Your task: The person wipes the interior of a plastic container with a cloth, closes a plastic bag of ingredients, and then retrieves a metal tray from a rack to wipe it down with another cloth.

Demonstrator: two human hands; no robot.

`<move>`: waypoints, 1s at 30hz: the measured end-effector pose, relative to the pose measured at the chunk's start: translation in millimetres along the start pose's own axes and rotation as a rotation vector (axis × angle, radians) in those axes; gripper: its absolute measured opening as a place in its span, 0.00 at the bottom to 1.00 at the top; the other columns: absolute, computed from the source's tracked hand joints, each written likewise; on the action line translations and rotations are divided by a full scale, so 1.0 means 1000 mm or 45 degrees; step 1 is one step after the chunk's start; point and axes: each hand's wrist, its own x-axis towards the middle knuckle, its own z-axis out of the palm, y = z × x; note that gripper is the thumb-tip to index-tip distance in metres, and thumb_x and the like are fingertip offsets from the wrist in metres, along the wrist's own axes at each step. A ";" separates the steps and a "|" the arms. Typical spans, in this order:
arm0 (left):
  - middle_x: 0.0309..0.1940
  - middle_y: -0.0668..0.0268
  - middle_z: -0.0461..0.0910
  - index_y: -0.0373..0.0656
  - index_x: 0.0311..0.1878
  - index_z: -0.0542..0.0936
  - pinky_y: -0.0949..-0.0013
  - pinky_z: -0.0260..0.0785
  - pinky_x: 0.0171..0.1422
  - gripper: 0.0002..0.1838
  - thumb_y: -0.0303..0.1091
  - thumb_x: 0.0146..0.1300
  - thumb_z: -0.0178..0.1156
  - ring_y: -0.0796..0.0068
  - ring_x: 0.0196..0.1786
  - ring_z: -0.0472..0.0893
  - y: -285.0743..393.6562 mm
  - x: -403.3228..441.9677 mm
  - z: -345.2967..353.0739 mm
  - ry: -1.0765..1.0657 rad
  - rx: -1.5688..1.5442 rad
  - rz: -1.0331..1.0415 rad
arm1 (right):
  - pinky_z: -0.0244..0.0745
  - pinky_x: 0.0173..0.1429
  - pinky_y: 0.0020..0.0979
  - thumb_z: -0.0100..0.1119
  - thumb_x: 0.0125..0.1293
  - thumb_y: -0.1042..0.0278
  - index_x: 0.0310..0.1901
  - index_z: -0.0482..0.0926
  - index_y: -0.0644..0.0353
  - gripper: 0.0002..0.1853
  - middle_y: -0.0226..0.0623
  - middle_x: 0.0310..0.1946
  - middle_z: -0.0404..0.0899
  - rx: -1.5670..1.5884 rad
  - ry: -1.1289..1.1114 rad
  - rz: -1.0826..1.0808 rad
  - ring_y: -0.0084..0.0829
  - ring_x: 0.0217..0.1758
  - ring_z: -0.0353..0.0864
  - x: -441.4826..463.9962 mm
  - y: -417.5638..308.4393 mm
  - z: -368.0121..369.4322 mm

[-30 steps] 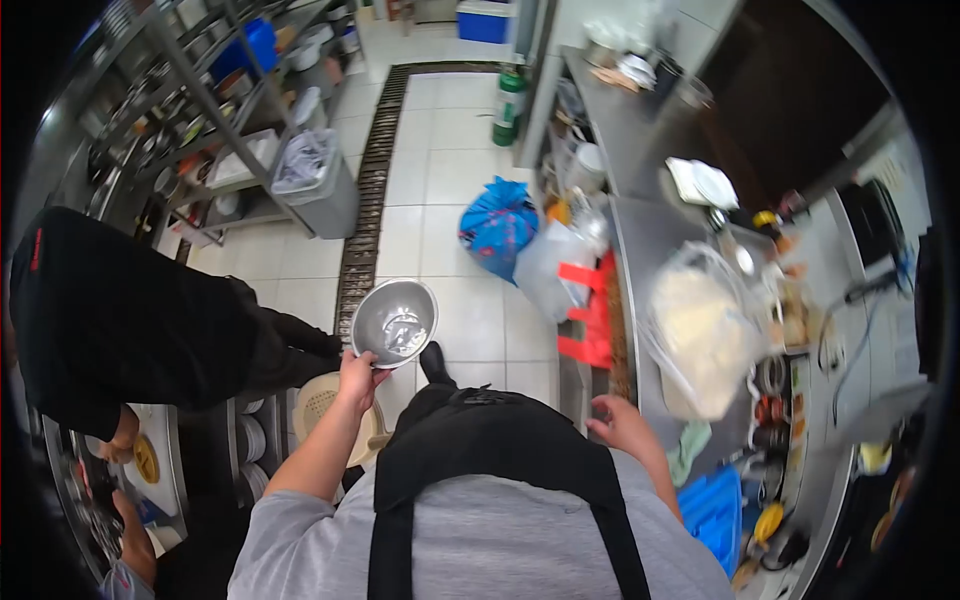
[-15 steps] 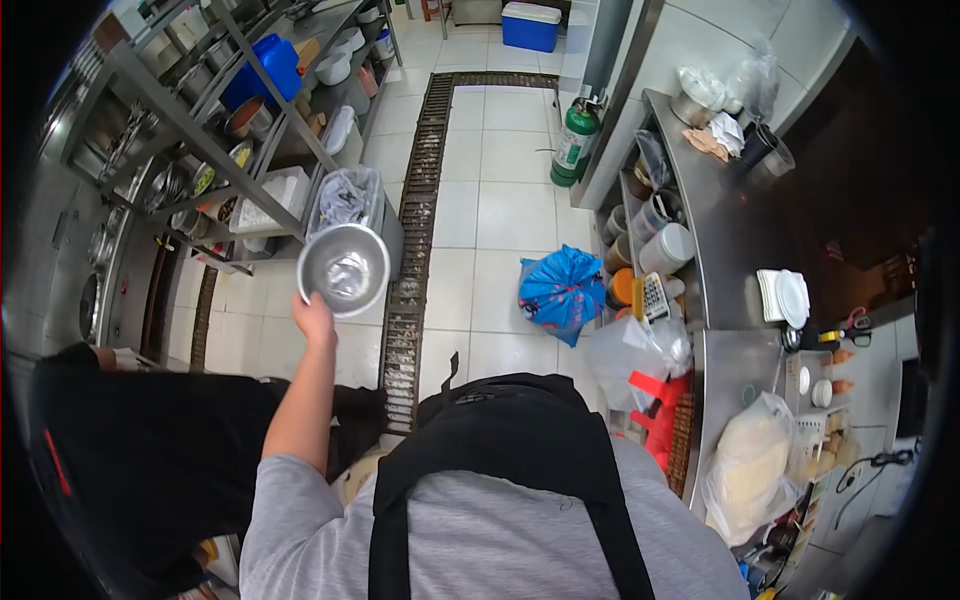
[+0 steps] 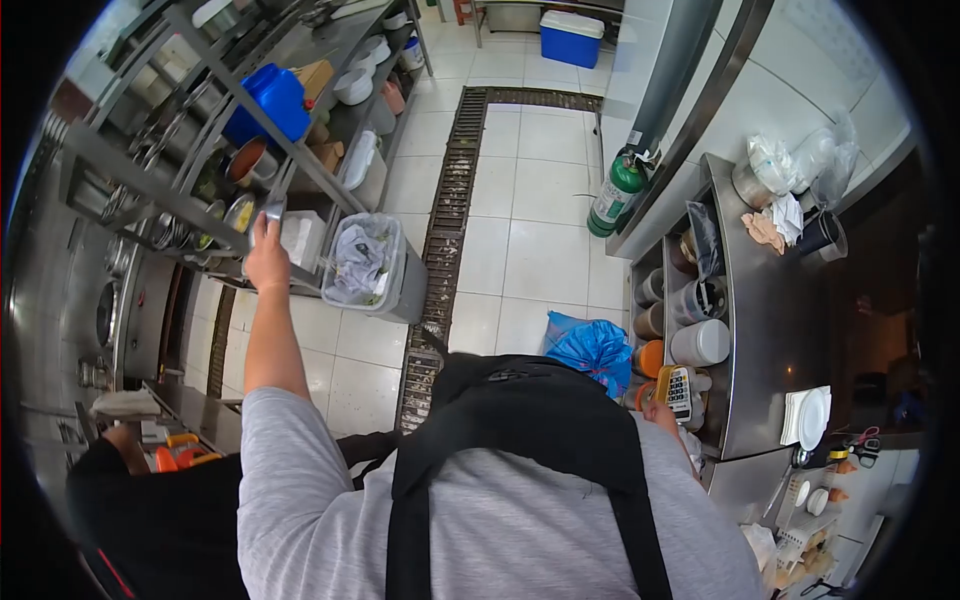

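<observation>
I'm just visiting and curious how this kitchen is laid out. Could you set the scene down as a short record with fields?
Place: kitchen with white floor tiles and a grated drain
Left hand: at the metal rack, a shiny metal edge by its fingertips; grip unclear
Right hand: partly hidden, near a calculator
Beside the rack: grey bin with a plastic liner
Beside the right-hand shelves: blue bag on the floor
Farther off: green cylinder, blue cooler
Other person: black clothing, lower left
</observation>
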 end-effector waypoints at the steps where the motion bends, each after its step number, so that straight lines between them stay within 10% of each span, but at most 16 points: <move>1: 0.64 0.74 0.65 0.55 0.47 0.70 0.54 0.73 0.30 0.15 0.25 0.58 0.47 0.55 0.30 0.82 -0.001 0.012 0.005 -0.084 0.054 0.042 | 0.74 0.43 0.39 0.58 0.57 0.67 0.40 0.76 0.64 0.11 0.47 0.30 0.80 0.055 0.035 0.014 0.44 0.38 0.80 0.003 -0.007 0.001; 7: 0.67 0.70 0.62 0.59 0.61 0.70 0.60 0.73 0.45 0.26 0.25 0.60 0.45 0.59 0.44 0.80 -0.011 0.068 0.097 -0.185 -0.159 0.329 | 0.74 0.45 0.39 0.58 0.57 0.65 0.42 0.77 0.61 0.13 0.47 0.33 0.80 0.262 0.200 0.321 0.45 0.38 0.80 -0.027 -0.042 0.050; 9: 0.68 0.70 0.60 0.55 0.63 0.67 0.61 0.72 0.53 0.25 0.27 0.62 0.44 0.57 0.53 0.77 0.046 0.089 0.075 -0.618 0.054 -0.017 | 0.74 0.49 0.40 0.58 0.56 0.60 0.44 0.77 0.60 0.16 0.49 0.36 0.80 0.198 0.073 0.506 0.46 0.43 0.79 -0.067 -0.043 0.089; 12: 0.63 0.63 0.65 0.52 0.58 0.68 0.54 0.73 0.46 0.21 0.27 0.60 0.47 0.53 0.49 0.78 0.043 0.099 0.223 -0.426 -0.043 0.613 | 0.74 0.49 0.41 0.58 0.56 0.55 0.41 0.80 0.60 0.17 0.48 0.38 0.81 0.177 -0.175 0.740 0.47 0.44 0.79 -0.141 -0.064 0.135; 16: 0.57 0.53 0.71 0.45 0.56 0.71 0.52 0.69 0.54 0.22 0.33 0.56 0.52 0.49 0.51 0.76 0.210 0.074 0.237 -1.026 -0.276 0.513 | 0.74 0.42 0.41 0.57 0.57 0.52 0.29 0.81 0.58 0.16 0.47 0.30 0.81 0.252 0.198 1.256 0.45 0.36 0.80 -0.201 -0.090 0.206; 19: 0.54 0.46 0.71 0.33 0.56 0.70 0.55 0.60 0.65 0.27 0.30 0.49 0.53 0.46 0.60 0.68 0.353 0.015 0.240 -1.222 -0.810 0.954 | 0.74 0.44 0.40 0.58 0.57 0.52 0.36 0.80 0.57 0.16 0.45 0.32 0.81 0.541 0.479 1.325 0.45 0.38 0.80 -0.222 -0.151 0.237; 26: 0.37 0.60 0.75 0.36 0.45 0.71 0.66 0.68 0.49 0.12 0.25 0.56 0.53 0.68 0.41 0.75 0.591 -0.134 -0.028 -1.549 -2.106 1.461 | 0.74 0.48 0.40 0.61 0.56 0.59 0.42 0.79 0.55 0.14 0.48 0.38 0.81 1.019 0.298 1.302 0.47 0.44 0.79 -0.223 -0.242 0.306; 30: 0.30 0.68 0.73 0.44 0.40 0.68 0.76 0.64 0.29 0.07 0.27 0.58 0.53 0.81 0.28 0.70 0.631 -0.198 -0.160 -2.203 -2.084 1.116 | 0.73 0.50 0.39 0.60 0.55 0.64 0.42 0.79 0.56 0.13 0.50 0.40 0.79 1.030 0.424 1.349 0.48 0.47 0.77 -0.243 -0.227 0.318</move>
